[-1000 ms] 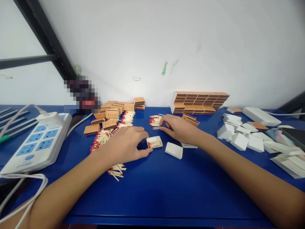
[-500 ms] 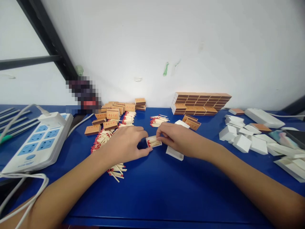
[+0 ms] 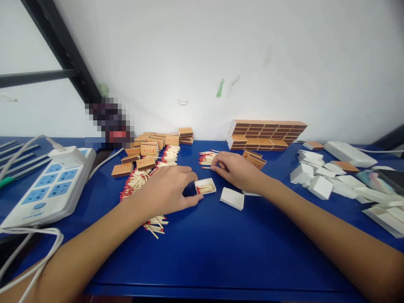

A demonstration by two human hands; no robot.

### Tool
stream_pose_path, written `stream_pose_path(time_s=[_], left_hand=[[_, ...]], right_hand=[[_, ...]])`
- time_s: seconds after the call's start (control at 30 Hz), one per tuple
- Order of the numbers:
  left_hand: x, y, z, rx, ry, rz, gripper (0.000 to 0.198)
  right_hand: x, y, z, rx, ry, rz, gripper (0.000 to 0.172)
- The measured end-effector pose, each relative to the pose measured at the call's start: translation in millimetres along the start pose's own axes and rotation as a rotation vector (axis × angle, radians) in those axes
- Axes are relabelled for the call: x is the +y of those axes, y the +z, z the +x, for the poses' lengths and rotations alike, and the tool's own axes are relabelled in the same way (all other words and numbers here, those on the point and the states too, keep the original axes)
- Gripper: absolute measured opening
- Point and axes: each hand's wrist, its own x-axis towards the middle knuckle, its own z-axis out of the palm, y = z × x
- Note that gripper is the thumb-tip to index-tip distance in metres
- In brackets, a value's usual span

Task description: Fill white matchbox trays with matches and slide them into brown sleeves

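A small white matchbox tray (image 3: 212, 182) with red-tipped matches (image 3: 205, 188) inside lies at the middle of the table. My left hand (image 3: 168, 185) has its thumb and index finger at the tray's left end, steadying it. Beyond the tray, my right hand (image 3: 235, 168) is closed in a pinch at the end of a match (image 3: 205, 168), beside a small pile of matches (image 3: 206, 158). Its fingertips partly hide what they hold. Another white tray (image 3: 232, 198) sits just right of the filled one, and a further one is mostly hidden under my right wrist.
Loose matches (image 3: 155, 227) and orange matchboxes (image 3: 122, 169) spread around my left forearm. Stacked matchboxes (image 3: 268, 134) stand against the wall. White trays (image 3: 320, 187) are heaped at the right. A power strip (image 3: 53, 185) with cables lies at the left.
My right hand has moved away from the filled tray, up to the small match pile. The white tray beside it is now uncovered. My left hand has stayed at the filled tray.
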Motion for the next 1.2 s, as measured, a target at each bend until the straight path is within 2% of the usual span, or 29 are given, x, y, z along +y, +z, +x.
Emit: stream_pose_path(time_s=[0.13, 0.23, 0.4, 0.47, 0.53, 0.63, 0.77, 0.9, 1.2], left_hand=[[-0.5, -0.9, 0.7, 0.010, -0.016, 0.012, 0.028], [-0.5, -1.0, 1.1, -0.004, -0.040, 0.012, 0.028], [0.7, 0.1, 1.0, -0.009, -0.049, -0.003, 0.031], [0.6, 0.2, 0.9, -0.010, -0.047, 0.002, 0.030], [0.2, 0.2, 0.8, -0.008, -0.043, 0.006, 0.028], [-0.3, 0.3, 0.6, -0.004, -0.039, 0.009, 0.028], [0.5, 0.2, 0.1, -0.003, -0.027, 0.016, 0.028], [0.7, -0.2, 0.1, 0.004, -0.007, 0.024, 0.028], [-1.0, 1.3, 1.0, 0.004, -0.017, 0.021, 0.029]], right_hand=[[-6.6, -7.1, -4.0, -0.006, -0.002, 0.006, 0.014], [-17.7, -14.1, -11.4, 0.013, -0.058, 0.052, 0.014], [-35.8, -13.9, -21.4, -0.132, -0.106, 0.108, 0.013], [-34.1, -10.1, -18.8, -0.110, -0.094, 0.161, 0.014], [-26.9, -6.0, -12.9, -0.031, -0.061, 0.188, 0.014], [-12.2, -1.3, -3.6, 0.038, -0.027, 0.122, 0.015], [-0.4, 3.3, 1.2, 0.047, -0.040, 0.036, 0.018], [-0.4, 5.4, 1.3, 0.083, -0.065, 0.004, 0.021], [-2.9, 4.9, 2.0, 0.023, -0.032, -0.036, 0.030]])
